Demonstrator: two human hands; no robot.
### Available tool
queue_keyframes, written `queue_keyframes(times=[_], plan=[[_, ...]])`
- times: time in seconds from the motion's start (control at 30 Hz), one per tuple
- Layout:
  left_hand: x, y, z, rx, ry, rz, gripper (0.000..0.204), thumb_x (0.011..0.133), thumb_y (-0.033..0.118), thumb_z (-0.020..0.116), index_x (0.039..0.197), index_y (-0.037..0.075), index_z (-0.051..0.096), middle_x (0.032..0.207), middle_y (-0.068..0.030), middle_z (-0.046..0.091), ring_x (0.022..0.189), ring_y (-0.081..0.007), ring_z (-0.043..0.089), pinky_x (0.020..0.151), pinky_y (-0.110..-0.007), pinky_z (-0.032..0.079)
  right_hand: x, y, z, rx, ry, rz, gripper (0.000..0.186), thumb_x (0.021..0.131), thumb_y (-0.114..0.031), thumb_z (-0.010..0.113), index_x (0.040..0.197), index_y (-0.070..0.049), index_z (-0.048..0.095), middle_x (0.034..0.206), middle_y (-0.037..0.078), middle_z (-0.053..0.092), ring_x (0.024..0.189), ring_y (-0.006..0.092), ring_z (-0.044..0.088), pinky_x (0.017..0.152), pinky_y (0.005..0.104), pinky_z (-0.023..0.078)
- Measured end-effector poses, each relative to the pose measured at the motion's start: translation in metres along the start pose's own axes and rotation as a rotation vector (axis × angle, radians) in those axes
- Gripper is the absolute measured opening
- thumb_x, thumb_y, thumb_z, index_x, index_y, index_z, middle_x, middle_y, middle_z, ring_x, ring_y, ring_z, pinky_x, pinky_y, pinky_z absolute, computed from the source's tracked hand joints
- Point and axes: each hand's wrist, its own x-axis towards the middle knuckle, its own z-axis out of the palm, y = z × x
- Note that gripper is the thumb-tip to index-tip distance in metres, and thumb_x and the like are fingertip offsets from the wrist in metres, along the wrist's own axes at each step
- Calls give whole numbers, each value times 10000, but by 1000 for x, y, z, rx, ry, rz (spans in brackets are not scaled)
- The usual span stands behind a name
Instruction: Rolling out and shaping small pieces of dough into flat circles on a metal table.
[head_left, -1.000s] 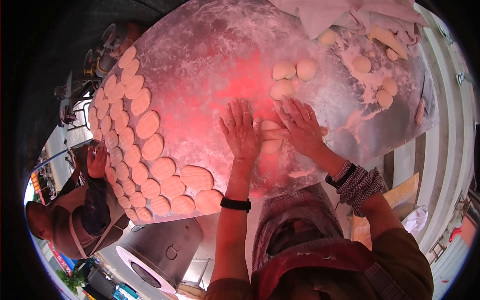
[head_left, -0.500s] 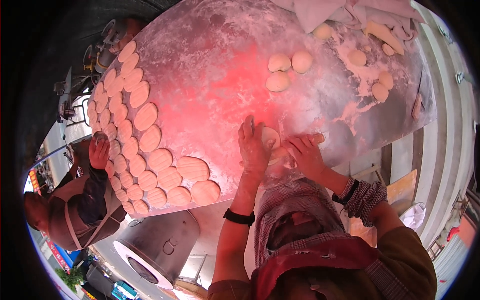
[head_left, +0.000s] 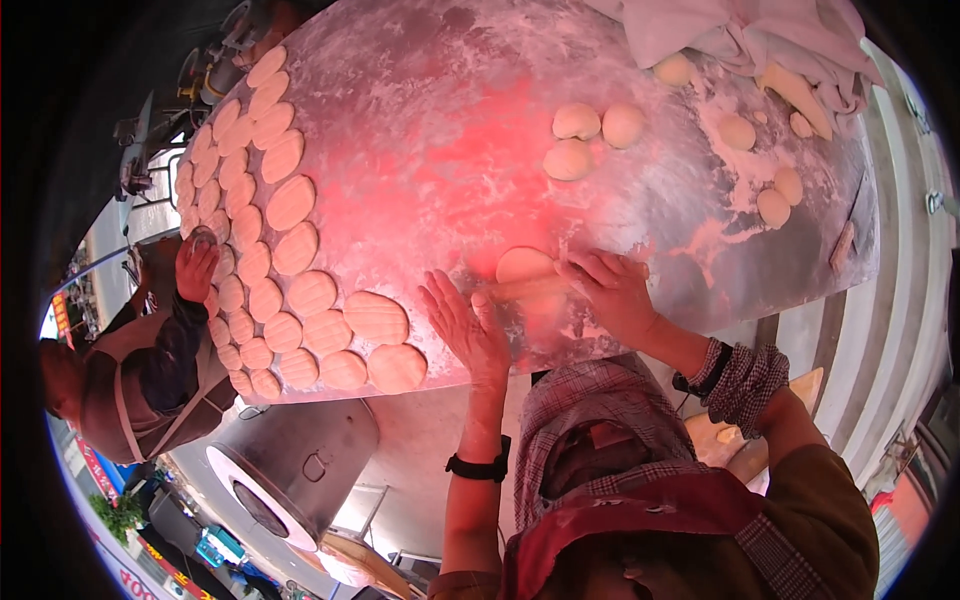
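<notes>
dough round (head_left: pixel 525 264) under rolling pin (head_left: pixel 528 289), now clear of the left hand (head_left: pixel 471 334)

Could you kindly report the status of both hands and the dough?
Left hand open, near the rolling pin. Right hand on the rolling pin. Pin lying across the flattened dough. Three dough balls beyond, apart from it.

Flattened dough pieces (head_left: pixel 291 203) line a floured table (head_left: pixel 420 130) at what appears to be a street-side bakery stall, where an aproned co-worker (head_left: pixel 150 390) stands near a big metal drum (head_left: pixel 300 440) (its round end ringed in white) and a red banner (head_left: pixel 93 465) shows beyond.
</notes>
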Motion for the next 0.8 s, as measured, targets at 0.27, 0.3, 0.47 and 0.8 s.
queue_keyframes(times=[0.27, 0.3, 0.47, 0.8], plan=[[118, 20, 15, 477, 92, 273, 741, 996, 547, 378, 1562, 93, 229, 1638, -164, 141, 1511, -354, 115, 1183, -565, 105, 156, 15, 0, -165, 220, -68, 696, 859, -358, 655, 1478, -150, 418, 1590, 85, 305, 1468, 233, 281, 1171, 465, 265], [89, 9, 20, 428, 16, 271, 825, 971, 632, 349, 1572, 93, 177, 1637, -186, 117, 1511, -365, 103, 1178, -569, 114, 121, 17, 3, -131, 87, -68, 710, 857, -373, 655, 1476, -120, 415, 1584, 90, 315, 1465, 238, 287, 1176, 465, 256], [-62, -32, 6, 287, -113, 380, 870, 966, 620, 410, 1545, 5, 204, 1601, -217, 223, 1470, -407, 228, 1181, -560, 121, -4, 1, -9, -34, -157, -194, 725, 867, -388, 643, 1464, -47, 412, 1559, 108, 349, 1445, 253, 317, 1181, 456, 252], [-101, 8, 24, 430, -201, 127, 807, 975, 525, 433, 1553, 17, 192, 1624, -188, 171, 1494, -395, 157, 1177, -575, 117, -54, 8, -8, -138, -54, -186, 574, 904, -330, 609, 1408, -75, 508, 1491, 101, 456, 1395, 238, 406, 1135, 425, 300]])
